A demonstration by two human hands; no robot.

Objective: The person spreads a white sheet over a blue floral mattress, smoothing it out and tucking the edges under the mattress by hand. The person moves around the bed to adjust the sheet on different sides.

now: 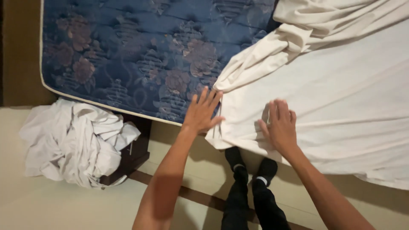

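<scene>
Now left hand (201,113) laid flat, open, on mattress (140,55); right hand (280,126) pressed open on white sheet (341,106) at 3 o'clock. Sheet could be dragged off edge if pushed hard.

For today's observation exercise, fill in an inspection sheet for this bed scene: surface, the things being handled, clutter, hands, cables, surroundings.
Surface: blue floral mattress, left part bare, right part under the sheet.
Job's things: cream sheet spread over the right side, bunched along its upper left edge, its corner hanging over the mattress edge.
Clutter: crumpled white linen heaped on the floor at left, partly over a dark low object.
Hands: left hand flat, fingers spread, at the sheet's edge; right hand pressed on the sheet; neither in a closed grip.
Cables: nothing seen.
Surroundings: pale floor with a brown stripe; the person's dark-socked feet below the mattress edge.
</scene>
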